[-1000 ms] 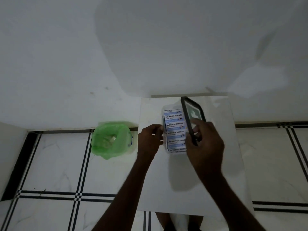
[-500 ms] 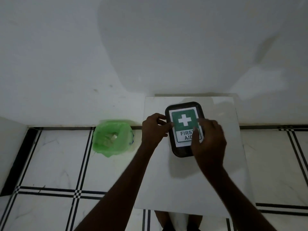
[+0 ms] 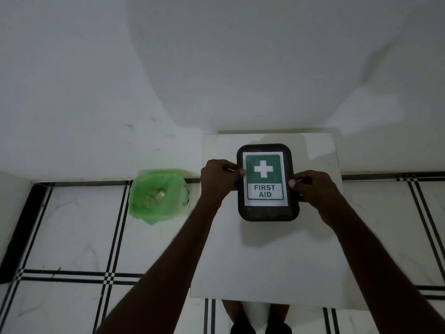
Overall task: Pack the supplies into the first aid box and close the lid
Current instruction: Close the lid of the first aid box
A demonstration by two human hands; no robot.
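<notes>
The first aid box (image 3: 267, 210) lies on the far half of a small white table (image 3: 265, 261). Its dark lid lies flat over it, with a green and white "FIRST AID" label facing up. The contents are hidden under the lid. My left hand (image 3: 219, 180) grips the box's left edge, thumb on the lid's rim. My right hand (image 3: 310, 189) grips the right edge the same way, thumb on top.
A bin lined with a green plastic bag (image 3: 156, 195) stands on the tiled floor left of the table, against the white wall (image 3: 216, 68). My feet (image 3: 260, 324) show under the table's near edge.
The lid, held upright in my right hand over the bandage packs, came down flat onto the box. Both hands then shifted to grip its two sides.
</notes>
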